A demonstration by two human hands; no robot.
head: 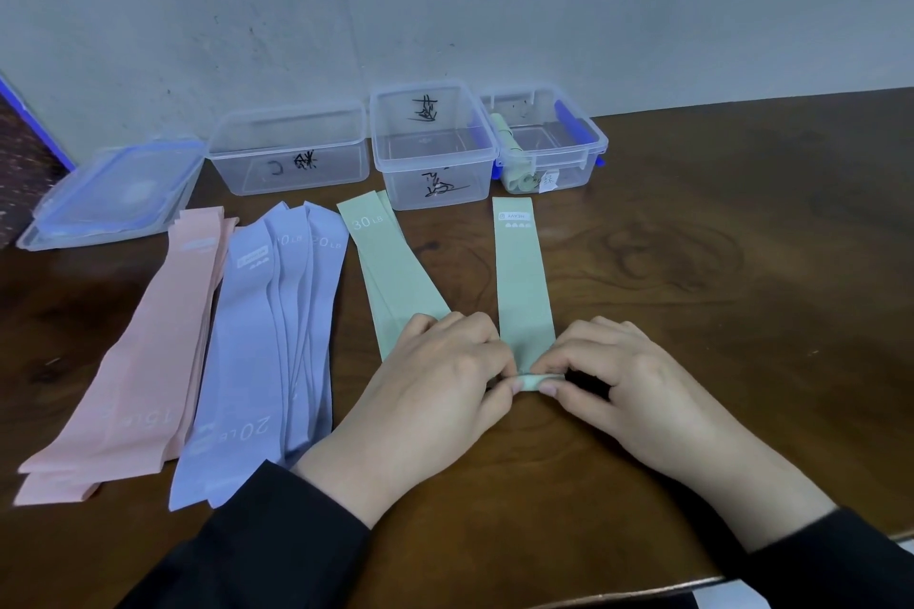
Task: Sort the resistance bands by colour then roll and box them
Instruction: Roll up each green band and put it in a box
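Observation:
A single green band [522, 277] lies lengthwise on the wooden table, its near end folded into a small roll. My left hand [435, 386] and my right hand [623, 386] both pinch that rolled end between fingertips and thumbs. Left of it lies a pile of green bands [390, 267] marked 30 LB, partly under my left hand. Further left are a pile of purple bands [277, 336] and a pile of pink bands [143, 351]. Three clear boxes stand at the back: the left box [289, 146], the middle box [433, 143], and the right box [546, 139] holding rolled green bands.
Stacked clear lids with blue clips [118, 193] lie at the back left. A grey wall rises right behind the boxes. Bare wooden tabletop [717, 262] stretches to the right of the single green band. The table's near edge runs along the bottom right.

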